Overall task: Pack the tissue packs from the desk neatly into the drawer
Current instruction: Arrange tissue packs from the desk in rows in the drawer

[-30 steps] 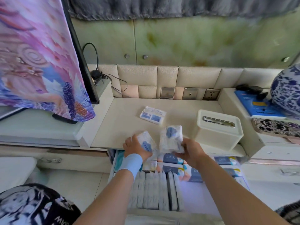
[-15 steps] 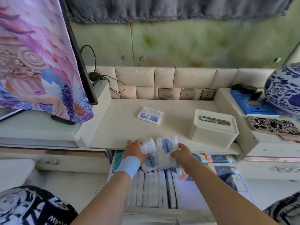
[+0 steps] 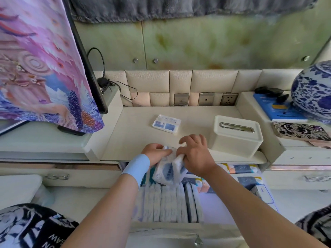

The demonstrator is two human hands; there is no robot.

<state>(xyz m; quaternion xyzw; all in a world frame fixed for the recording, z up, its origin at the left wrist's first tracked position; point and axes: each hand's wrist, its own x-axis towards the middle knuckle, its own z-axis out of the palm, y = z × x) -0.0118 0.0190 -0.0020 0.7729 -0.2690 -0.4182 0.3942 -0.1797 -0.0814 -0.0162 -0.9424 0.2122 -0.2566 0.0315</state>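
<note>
Two soft packs were held pressed side by side over the front edge of the desk, just above the open drawer. The left hand was clamped on the left pack from behind; the right hand pinched the right pack's top with thumb and lower fingers while the other fingers were spread loose. Below them a row of packs stood on edge in the drawer, with flat packs behind and to the right.

To do this step well, the pair probably wanted turning on edge to match the row and lowering together into the bare space right of it, squeezed flat so neither pack slipped or bulged. One more pack lay flat further back on the desk, well apart from the hands, beside a tissue box, and seemed next.
</note>
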